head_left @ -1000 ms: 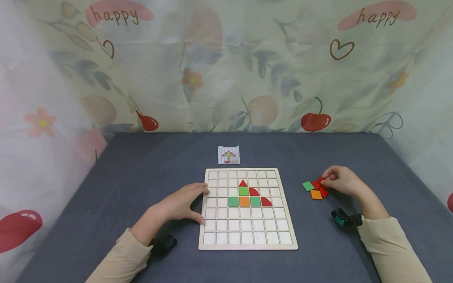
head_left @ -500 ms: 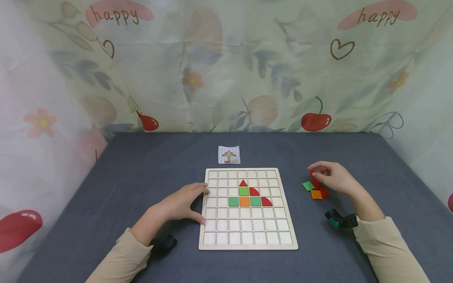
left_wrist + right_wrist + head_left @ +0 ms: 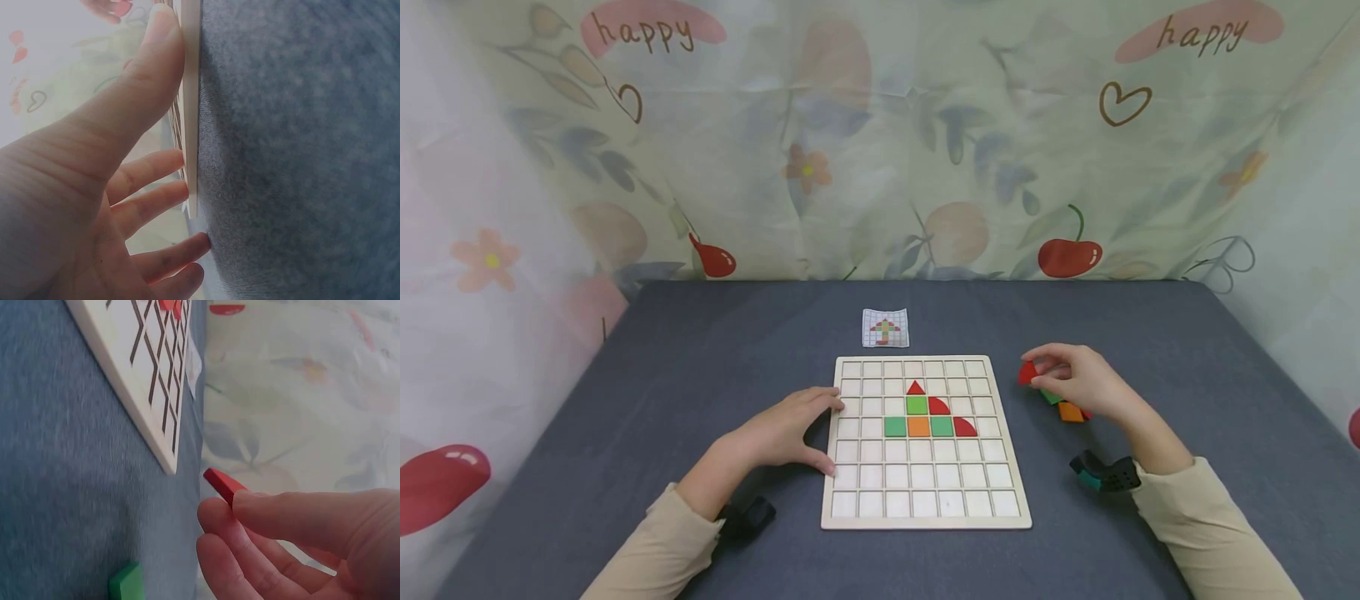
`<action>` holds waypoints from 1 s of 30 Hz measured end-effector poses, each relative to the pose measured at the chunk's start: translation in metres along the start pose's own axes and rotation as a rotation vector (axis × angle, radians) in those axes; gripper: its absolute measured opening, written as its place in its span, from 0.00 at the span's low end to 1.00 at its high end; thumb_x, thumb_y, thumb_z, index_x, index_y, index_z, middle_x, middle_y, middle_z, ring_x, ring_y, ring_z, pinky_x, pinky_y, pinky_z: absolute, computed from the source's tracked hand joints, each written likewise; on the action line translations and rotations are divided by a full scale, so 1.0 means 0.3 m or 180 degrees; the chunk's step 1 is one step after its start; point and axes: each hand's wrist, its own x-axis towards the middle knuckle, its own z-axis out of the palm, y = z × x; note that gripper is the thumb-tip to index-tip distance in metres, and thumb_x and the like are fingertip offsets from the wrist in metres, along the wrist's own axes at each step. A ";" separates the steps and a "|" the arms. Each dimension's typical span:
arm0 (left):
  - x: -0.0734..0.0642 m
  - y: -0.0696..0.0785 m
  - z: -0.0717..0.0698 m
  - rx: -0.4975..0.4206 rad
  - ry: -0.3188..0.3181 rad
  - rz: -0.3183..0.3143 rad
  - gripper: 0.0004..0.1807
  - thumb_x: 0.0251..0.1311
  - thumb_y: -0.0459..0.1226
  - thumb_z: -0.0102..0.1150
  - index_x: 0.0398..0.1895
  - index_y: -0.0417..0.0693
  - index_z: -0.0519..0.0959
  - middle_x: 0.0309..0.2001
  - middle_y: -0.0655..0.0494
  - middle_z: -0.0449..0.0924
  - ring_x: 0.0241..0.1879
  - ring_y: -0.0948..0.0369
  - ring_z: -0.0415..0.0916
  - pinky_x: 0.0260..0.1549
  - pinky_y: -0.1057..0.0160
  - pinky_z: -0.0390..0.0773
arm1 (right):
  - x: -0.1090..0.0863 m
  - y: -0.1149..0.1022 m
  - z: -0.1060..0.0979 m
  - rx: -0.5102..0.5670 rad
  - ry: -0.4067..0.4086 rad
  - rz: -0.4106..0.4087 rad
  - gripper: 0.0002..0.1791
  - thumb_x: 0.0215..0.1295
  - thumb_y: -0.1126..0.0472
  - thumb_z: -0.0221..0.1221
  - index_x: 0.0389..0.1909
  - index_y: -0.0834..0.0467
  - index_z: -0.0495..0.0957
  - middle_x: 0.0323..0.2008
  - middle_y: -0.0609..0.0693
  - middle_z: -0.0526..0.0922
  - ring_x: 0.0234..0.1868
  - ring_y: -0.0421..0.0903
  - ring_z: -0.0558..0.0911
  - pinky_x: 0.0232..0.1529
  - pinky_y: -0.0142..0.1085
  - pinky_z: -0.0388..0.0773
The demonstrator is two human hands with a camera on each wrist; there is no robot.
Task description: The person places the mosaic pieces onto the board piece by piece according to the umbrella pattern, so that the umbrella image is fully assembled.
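My right hand (image 3: 1081,379) pinches a red tile (image 3: 1027,372) between thumb and fingers, above the table right of the board; its shape looks like a quarter circle. In the right wrist view the red tile (image 3: 222,485) is seen edge-on. My left hand (image 3: 786,429) rests at the left edge of the wooden grid board (image 3: 925,523), thumb and fingertips touching the rim, fingers fairly straight. On the grid lie a red triangle (image 3: 915,388), green squares (image 3: 942,427), an orange square (image 3: 918,427) and red quarter circles (image 3: 965,427).
Behind the board lies a small card (image 3: 885,328) with a printed grid pattern. Under my right hand are loose tiles, among them an orange tile (image 3: 1071,412) and a green tile (image 3: 1049,397), partly hidden. A patterned cloth (image 3: 880,167) hangs behind the table.
My right hand has lifted the red tile from the loose pile and carried it left toward the board. The left hand and the board have stayed in place.
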 end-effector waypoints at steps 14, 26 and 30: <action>0.000 -0.001 -0.002 -0.0013 -0.0013 0.0022 0.45 0.40 0.54 0.72 0.61 0.45 0.67 0.69 0.44 0.59 0.69 0.46 0.56 0.65 0.46 0.61 | 0.021 -0.057 0.063 0.0024 0.0036 -0.0173 0.17 0.54 0.63 0.66 0.44 0.63 0.78 0.34 0.54 0.83 0.32 0.39 0.80 0.34 0.29 0.78; -0.002 0.005 -0.003 -0.0037 -0.0014 -0.0017 0.45 0.40 0.53 0.72 0.61 0.45 0.67 0.69 0.44 0.59 0.69 0.46 0.55 0.65 0.46 0.60 | 0.049 -0.115 0.121 -0.0107 0.0049 -0.0434 0.15 0.51 0.63 0.68 0.41 0.62 0.80 0.29 0.51 0.77 0.27 0.40 0.72 0.28 0.27 0.72; -0.001 0.004 -0.003 -0.0031 -0.0008 -0.0006 0.45 0.39 0.53 0.72 0.61 0.45 0.67 0.69 0.44 0.59 0.69 0.46 0.56 0.65 0.46 0.60 | 0.056 -0.133 0.135 -0.0115 0.0051 -0.0492 0.16 0.50 0.63 0.68 0.41 0.64 0.81 0.28 0.50 0.78 0.28 0.40 0.73 0.28 0.27 0.72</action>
